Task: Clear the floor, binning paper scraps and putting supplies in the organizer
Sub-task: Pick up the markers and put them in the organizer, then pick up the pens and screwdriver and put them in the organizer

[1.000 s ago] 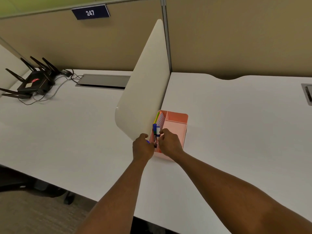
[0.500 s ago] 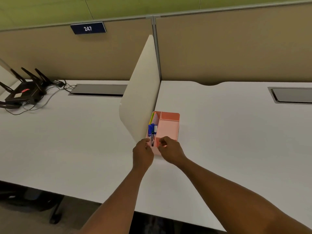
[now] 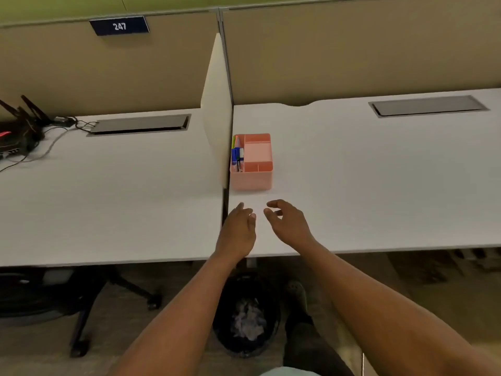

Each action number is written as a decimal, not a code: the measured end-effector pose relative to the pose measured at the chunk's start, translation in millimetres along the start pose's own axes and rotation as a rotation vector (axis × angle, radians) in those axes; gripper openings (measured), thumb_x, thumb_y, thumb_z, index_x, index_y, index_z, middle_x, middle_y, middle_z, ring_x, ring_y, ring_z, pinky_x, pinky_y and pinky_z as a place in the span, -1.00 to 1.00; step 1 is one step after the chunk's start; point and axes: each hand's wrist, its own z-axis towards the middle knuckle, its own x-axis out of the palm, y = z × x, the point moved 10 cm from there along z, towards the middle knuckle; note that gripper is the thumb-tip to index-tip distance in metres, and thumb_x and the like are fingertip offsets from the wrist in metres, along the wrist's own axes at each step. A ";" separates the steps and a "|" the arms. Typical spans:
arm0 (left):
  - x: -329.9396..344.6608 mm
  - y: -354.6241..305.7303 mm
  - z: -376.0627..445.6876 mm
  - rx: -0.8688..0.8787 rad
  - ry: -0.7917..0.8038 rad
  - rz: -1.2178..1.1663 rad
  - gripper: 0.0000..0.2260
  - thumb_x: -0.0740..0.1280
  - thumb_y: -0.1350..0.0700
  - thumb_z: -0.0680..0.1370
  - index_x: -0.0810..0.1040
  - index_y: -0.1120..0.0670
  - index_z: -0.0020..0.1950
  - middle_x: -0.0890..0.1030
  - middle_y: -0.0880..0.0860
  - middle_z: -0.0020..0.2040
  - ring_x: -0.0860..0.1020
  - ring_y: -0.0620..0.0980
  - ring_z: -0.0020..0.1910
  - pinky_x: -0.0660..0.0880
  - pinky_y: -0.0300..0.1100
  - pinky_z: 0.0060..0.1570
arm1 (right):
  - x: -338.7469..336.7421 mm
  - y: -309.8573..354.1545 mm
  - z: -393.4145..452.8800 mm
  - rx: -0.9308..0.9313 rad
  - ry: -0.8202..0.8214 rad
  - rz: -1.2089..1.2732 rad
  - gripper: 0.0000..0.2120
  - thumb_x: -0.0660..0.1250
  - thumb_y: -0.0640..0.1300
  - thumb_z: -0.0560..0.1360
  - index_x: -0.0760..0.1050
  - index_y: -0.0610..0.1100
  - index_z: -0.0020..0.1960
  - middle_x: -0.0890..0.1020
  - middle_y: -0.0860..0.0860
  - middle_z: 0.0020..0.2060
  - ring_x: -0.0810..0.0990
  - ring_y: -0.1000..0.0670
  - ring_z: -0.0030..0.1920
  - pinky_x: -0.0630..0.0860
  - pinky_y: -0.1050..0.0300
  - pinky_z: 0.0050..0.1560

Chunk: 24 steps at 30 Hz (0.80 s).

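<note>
Both hands bare, hovering low over the table (image 3: 366, 185) edge; left hand (image 3: 238, 232) loosely curled, fingers relaxed, nothing in its grip; right hand (image 3: 290, 226) with thumb and fingers parted in a loose C, grip released, also empty; the two hands sit just beside each other, not touching.

Organizer (image 3: 251, 161), pink, stands just ahead of both hands, its left wall hard against the divider (image 3: 217, 109); markers (image 3: 237, 158) stand upright in its narrow left compartment; the wide middle compartment and the small front ones look empty.

Bin (image 3: 245, 316), black, on the floor (image 3: 423, 302) directly below and behind the hands, under the table lip; crumpled paper (image 3: 248, 320) lies inside it; no loose scraps or supplies show on the visible floor, though the forearms and the table hide part of it.

Judgement: supplies stowed, paper binned; task near its end, the step in hand being the withdrawal and a last check. To do it well: draw both hands straight back toward the body, keeping clear of the organizer so it is not nudged off the divider; then look down and sweep the floor around the bin and under the chair base (image 3: 113, 299) to the left; anything found goes by kind, paper to bin, supply to the open compartment.
</note>
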 end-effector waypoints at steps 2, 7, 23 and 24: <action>3.9 -2.8 -26.8 0.029 0.025 0.033 -0.62 0.02 0.01 0.68 0.38 0.10 0.44 0.24 0.06 0.54 0.20 0.01 0.52 0.14 -0.07 0.49 | -10.0 -1.9 -33.8 0.016 -0.045 0.004 -0.68 0.22 0.11 0.55 0.46 0.02 0.24 0.54 0.10 0.25 0.53 0.08 0.18 0.35 0.23 0.08; 24.3 -12.5 -80.8 0.075 0.086 0.014 -0.63 0.06 -0.03 0.67 0.38 0.04 0.44 0.25 0.01 0.54 0.19 -0.01 0.52 0.14 -0.04 0.48 | -39.4 -19.7 -109.5 0.060 -0.109 -0.041 -0.67 0.23 0.13 0.54 0.45 0.04 0.25 0.53 0.10 0.24 0.48 0.09 0.23 0.38 0.18 0.13; 167.7 -13.2 -185.0 0.063 0.364 -0.110 -0.76 0.19 0.03 0.63 0.59 0.09 0.16 0.67 0.07 0.02 0.60 0.06 0.03 0.49 -0.11 0.01 | -90.0 -229.2 -287.1 0.572 -0.203 -0.094 -0.84 0.31 -0.06 0.53 0.59 -0.09 0.04 0.68 -0.01 -0.07 0.61 0.03 -0.03 0.38 0.25 -0.05; 181.7 -10.0 -190.4 0.042 0.381 -0.120 -0.76 0.20 0.03 0.63 0.60 0.08 0.14 0.68 0.07 -0.02 0.61 0.07 -0.01 0.50 -0.10 -0.01 | -91.2 -245.0 -297.9 0.597 -0.209 -0.098 -0.85 0.32 -0.07 0.53 0.60 -0.10 0.03 0.68 -0.02 -0.07 0.60 0.03 -0.05 0.36 0.27 -0.09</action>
